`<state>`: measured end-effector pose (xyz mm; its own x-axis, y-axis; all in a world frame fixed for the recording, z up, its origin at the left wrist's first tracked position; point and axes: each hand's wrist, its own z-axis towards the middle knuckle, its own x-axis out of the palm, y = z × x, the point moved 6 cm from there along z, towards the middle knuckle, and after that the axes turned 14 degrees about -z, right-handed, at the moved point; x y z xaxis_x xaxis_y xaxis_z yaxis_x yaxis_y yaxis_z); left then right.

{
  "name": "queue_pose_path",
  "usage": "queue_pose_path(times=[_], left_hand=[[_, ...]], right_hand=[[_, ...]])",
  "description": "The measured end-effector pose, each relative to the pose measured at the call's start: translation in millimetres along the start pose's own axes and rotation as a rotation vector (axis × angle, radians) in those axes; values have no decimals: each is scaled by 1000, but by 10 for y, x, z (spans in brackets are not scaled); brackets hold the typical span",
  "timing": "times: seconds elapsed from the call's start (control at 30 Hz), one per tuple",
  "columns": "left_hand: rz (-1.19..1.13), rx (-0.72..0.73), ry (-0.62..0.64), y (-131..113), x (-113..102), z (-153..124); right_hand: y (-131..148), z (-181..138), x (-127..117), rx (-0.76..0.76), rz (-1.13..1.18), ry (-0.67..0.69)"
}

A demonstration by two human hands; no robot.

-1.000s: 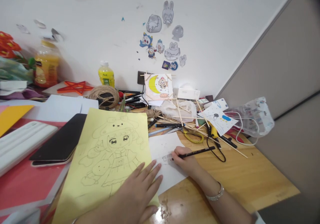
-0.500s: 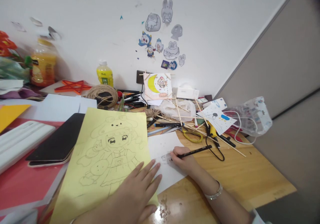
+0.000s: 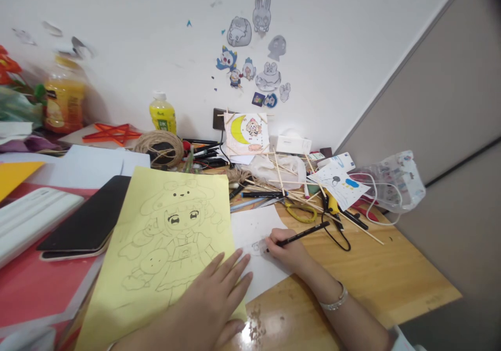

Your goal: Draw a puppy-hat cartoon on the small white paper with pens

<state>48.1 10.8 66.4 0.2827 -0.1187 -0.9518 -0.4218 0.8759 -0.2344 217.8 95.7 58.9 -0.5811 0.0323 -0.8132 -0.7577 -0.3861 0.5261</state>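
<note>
My right hand [image 3: 287,252] grips a black pen [image 3: 301,234], its tip on a small drawing on the white paper [image 3: 254,224]. My left hand [image 3: 211,301] lies flat with fingers spread across the lower edge of a yellow sheet [image 3: 168,236] that bears a pencil cartoon of a girl, and its fingertips reach onto the white paper. A silver bracelet [image 3: 332,301] circles my right wrist.
A black phone [image 3: 88,220] and white case [image 3: 31,220] lie left on red paper. Behind are a twine roll [image 3: 158,149], yellow bottle [image 3: 162,113], moon picture [image 3: 246,134], bamboo sticks, yellow scissors [image 3: 301,213], pens and a plastic bag [image 3: 391,181]. Stickers dot the wall.
The view has drifted slightly, so everything sits a little further left and higher. Both hands stay in place, the pen still on the small drawing.
</note>
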Motion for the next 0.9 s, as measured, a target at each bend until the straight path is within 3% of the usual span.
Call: queue_pose_path(times=[0.67,0.9], left_hand=[[-34,-45,19,38,60,-23],[-16,-12,-21,36,72,-34]], right_hand=[[-18,0,6,34,109,-22],[13,9,-19,10,49,-36]])
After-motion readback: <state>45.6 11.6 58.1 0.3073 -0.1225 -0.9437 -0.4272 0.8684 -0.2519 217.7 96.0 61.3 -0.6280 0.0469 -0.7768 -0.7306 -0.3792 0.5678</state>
